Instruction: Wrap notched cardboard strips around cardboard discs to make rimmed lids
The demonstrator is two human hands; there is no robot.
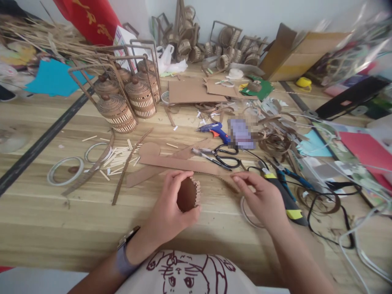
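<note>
My left hand (171, 204) is wrapped round a small brown cardboard tube (187, 195). Its open end faces right and up, and a ridged, corrugated edge shows along its right side. To the right, apart from the tube, my right hand (260, 200) is closed in a pinch. What the fingertips hold, if anything, is too small to make out. A thin dark cardboard strip (228, 183) runs close by those fingertips. Beyond both hands lie flat cardboard strips (183, 164), black-handled scissors (228, 157) and a blue glue gun (216, 130).
Left are tape rolls (65, 170), pale sticks (119, 155) and lidded miniature baskets (118, 112) with tall handles. Pliers (288, 175), a yellow-black tool (284, 200) and white cables (352, 237) crowd the right. A tape ring (251, 214) lies under my right hand. Behind stands a cardboard box (300, 53).
</note>
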